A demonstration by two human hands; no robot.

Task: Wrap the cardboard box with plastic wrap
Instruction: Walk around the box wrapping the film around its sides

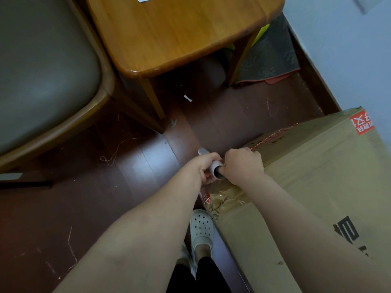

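A large brown cardboard box (313,178) with red tape and black print stands on the floor at the right. At its near left corner I hold a roll of plastic wrap (218,169) on a grey tube. My left hand (206,166) grips the tube around its middle. My right hand (243,166) is curled at the tube's open near end, beside the box corner; a finger seems to reach into the core. Crumpled tape and torn cardboard show on the box edge just below my hands.
A wooden table (179,32) stands ahead, a chair with a grey seat (42,70) to the left. A grey mat (273,58) lies under the table by the blue wall. My foot in a white clog (201,229) stands beside the box on the dark wooden floor.
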